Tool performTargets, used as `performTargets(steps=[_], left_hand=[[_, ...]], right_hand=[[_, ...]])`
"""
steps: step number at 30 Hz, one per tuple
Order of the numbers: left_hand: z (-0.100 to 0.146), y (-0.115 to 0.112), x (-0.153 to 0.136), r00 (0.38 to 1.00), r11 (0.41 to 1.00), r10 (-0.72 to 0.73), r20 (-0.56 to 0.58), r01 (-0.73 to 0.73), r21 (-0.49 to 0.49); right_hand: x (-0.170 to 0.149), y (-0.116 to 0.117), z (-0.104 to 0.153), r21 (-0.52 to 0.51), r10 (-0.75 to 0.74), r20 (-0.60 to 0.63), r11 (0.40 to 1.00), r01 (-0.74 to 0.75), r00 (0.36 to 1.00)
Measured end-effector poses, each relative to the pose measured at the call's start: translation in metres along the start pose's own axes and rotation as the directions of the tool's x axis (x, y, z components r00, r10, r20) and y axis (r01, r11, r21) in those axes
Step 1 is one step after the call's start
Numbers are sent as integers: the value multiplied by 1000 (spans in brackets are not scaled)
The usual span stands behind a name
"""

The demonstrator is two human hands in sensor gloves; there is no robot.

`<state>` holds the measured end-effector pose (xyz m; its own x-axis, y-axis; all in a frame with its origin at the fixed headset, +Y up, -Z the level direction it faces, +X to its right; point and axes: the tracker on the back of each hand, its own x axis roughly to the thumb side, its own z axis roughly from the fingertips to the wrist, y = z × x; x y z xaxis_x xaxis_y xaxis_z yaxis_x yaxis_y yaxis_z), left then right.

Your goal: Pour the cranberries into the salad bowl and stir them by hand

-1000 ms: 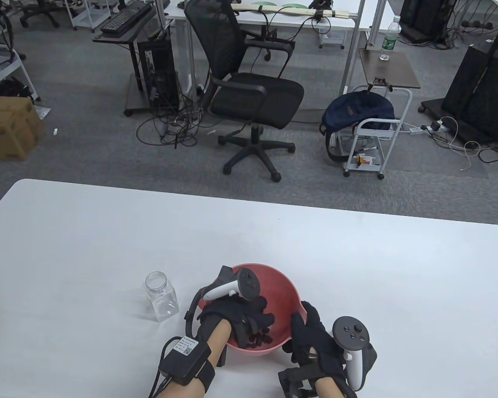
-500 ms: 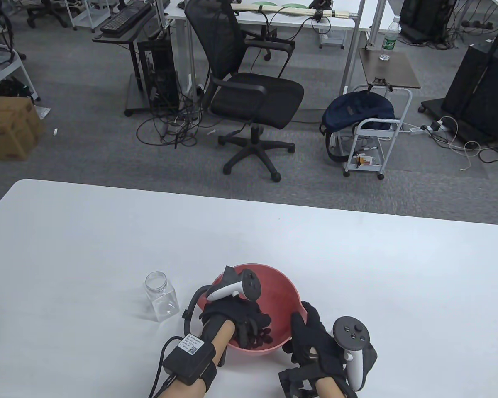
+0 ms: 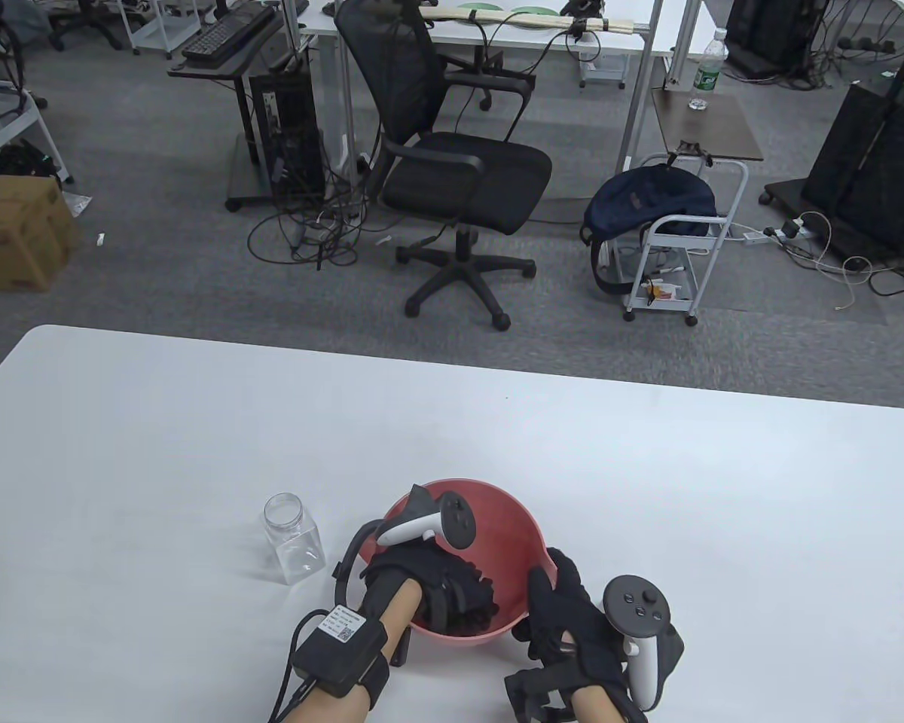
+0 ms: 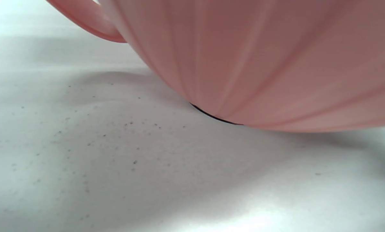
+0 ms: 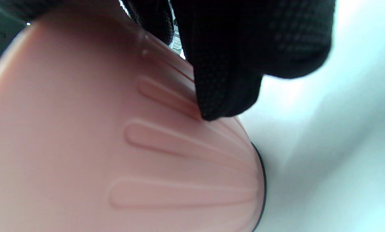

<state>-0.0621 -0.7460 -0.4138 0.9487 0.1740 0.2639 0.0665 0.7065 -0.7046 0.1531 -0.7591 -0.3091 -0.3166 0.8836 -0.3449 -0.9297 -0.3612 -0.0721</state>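
The pink salad bowl (image 3: 508, 527) stands near the table's front edge. My left hand (image 3: 459, 591) is down inside it, fingers bent over the bottom, and they hide the cranberries. My right hand (image 3: 550, 599) grips the bowl's right rim. In the right wrist view a gloved fingertip (image 5: 224, 93) presses on the ribbed outer wall of the bowl (image 5: 99, 145). The left wrist view shows only the bowl's underside (image 4: 260, 64) on the table. An empty clear jar (image 3: 294, 538) stands upright, without a lid, just left of the bowl.
The white table (image 3: 196, 422) stretches wide behind and beside the bowl. Beyond its far edge are an office chair (image 3: 459, 166), a small cart with a backpack (image 3: 663, 218) and a cardboard box (image 3: 15, 230) on the floor.
My left hand's fingers have drawn back from the bowl's right side toward the near wall, and now cover the dark red cranberries seen earlier. The right hand, bowl and jar have not moved.
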Motion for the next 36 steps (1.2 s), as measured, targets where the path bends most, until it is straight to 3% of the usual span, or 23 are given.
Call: performTargets(steps=[20,36], left_hand=[[3,3,4,990,998,44,135,-49,32],[3,2,3,990,998,50,135,-55,39]], right_hand=[[0,0,-1,-1,1,-2,1000,-1,1000],[0,0,-1,-1,4,-2,1000,-4,1000]])
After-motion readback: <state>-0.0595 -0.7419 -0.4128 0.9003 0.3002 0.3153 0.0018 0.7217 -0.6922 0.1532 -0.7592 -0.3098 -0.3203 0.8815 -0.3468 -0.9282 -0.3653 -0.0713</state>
